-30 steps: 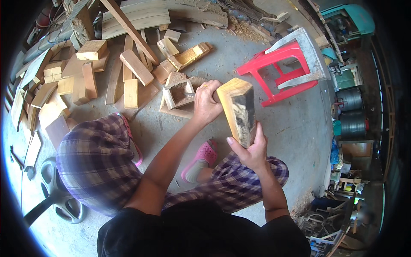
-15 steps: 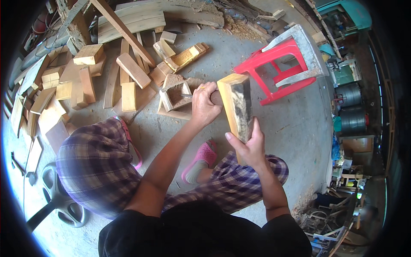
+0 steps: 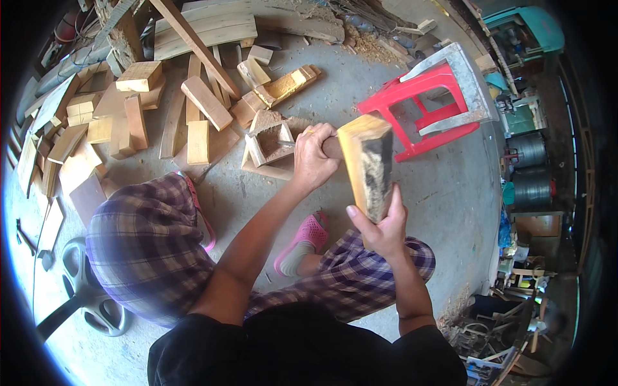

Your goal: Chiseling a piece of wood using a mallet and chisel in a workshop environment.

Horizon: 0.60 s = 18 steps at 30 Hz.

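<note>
My left hand [image 3: 315, 157] is closed around a chisel, its brown wooden handle [image 3: 332, 148] sticking out to the right. The thin metal shaft [image 3: 286, 143] reaches left into a small hollowed wooden block [image 3: 255, 149] on the floor; its tip is hard to make out. A thick length of wood [image 3: 368, 170], yellow on one side and dark-stained on another, is gripped near its lower end by my right hand [image 3: 385, 225]. Its upper part is tilted beside the chisel handle; I cannot tell whether they touch.
Many wooden offcuts [image 3: 206, 103] lie on the left. A yellowish hollowed wood piece [image 3: 290, 85] is beyond the block. On the right, a red plastic stool [image 3: 444, 119] lies on its side. A grey star-shaped chair base [image 3: 87, 293] is at lower left. My pink clog [image 3: 312, 231] is below the block.
The whole view has shifted slightly. My right hand and the length of wood have moved a little to the right and nearer. My left hand keeps its hold on the chisel.
</note>
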{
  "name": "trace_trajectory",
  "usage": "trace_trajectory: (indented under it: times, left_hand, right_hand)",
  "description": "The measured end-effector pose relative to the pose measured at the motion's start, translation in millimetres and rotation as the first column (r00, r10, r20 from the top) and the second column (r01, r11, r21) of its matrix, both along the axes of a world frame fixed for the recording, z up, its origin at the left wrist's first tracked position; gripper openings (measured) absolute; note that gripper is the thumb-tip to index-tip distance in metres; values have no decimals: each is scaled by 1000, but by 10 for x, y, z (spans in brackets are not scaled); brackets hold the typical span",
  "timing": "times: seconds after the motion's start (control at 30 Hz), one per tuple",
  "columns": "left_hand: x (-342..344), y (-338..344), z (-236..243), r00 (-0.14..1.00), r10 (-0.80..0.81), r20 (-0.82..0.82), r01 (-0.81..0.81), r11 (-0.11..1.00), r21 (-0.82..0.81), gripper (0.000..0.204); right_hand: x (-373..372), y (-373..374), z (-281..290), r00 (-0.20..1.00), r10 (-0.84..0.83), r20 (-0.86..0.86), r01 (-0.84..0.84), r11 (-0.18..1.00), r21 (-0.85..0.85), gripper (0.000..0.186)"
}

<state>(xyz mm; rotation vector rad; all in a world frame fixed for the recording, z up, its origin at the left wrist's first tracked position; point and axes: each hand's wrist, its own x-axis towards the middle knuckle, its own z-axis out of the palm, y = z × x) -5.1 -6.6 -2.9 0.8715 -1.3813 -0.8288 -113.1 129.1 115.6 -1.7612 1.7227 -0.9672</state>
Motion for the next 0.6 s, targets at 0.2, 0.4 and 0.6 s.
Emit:
trace_trajectory:
  times: [0.2, 0.4, 0.6]
  left_hand:
    - [20, 12, -45, 999, 20, 31, -19, 999, -35, 26]
    - [44, 55, -47, 993, -58, 103, 50, 996, 73, 41]
    - [-23, 23, -235, 997, -75, 31, 70, 987, 144, 48]
  right_hand:
    - [39, -62, 1, 998, 44, -45, -39, 995, 94, 54]
    - [44, -40, 23, 990, 84, -111, -77, 995, 67, 55]
    - [52, -48, 36, 990, 81, -114, -73, 995, 71, 55]
